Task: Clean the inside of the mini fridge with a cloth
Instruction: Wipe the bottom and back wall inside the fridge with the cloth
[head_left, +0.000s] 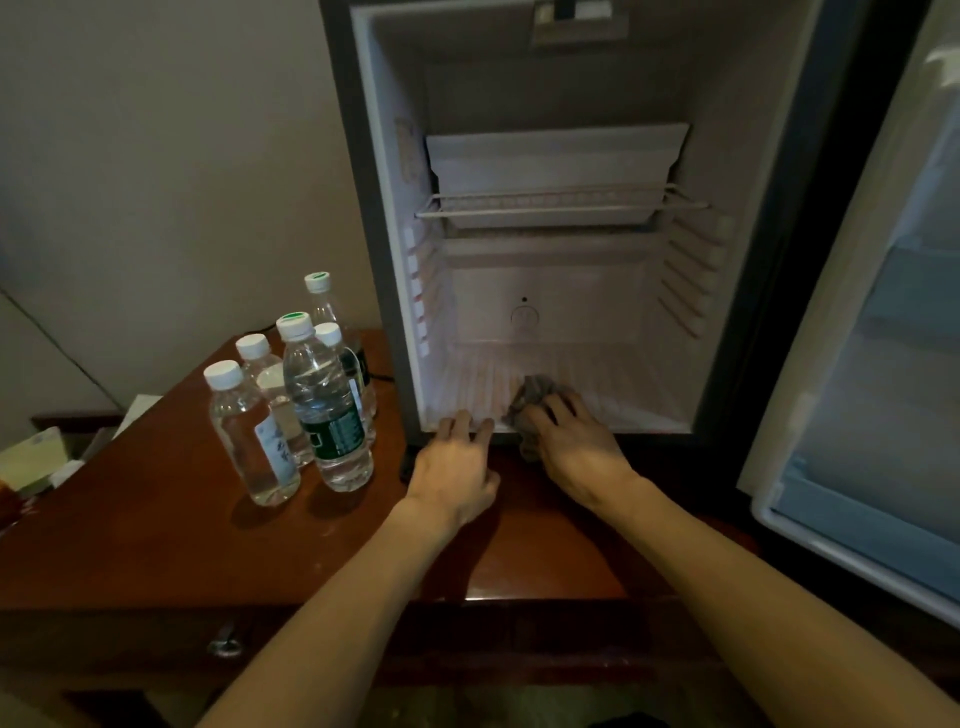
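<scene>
The mini fridge (379, 208) stands open on a wooden desk, its white inside bare except for a wire shelf (561, 205) and a white tray behind it. My right hand (571, 441) presses a crumpled grey cloth (532, 397) onto the ribbed fridge floor at its front edge. The cloth's lower corner hangs over the sill. My left hand (457, 462) rests beside it, fingers laid on the fridge's front sill, holding nothing.
Several clear water bottles (317, 395) stand on the red-brown desk (156, 519) left of the fridge. The fridge door (883, 364) hangs open at the right. A drawer handle (224, 644) sits below the desk's front edge. Boxes lie at the far left.
</scene>
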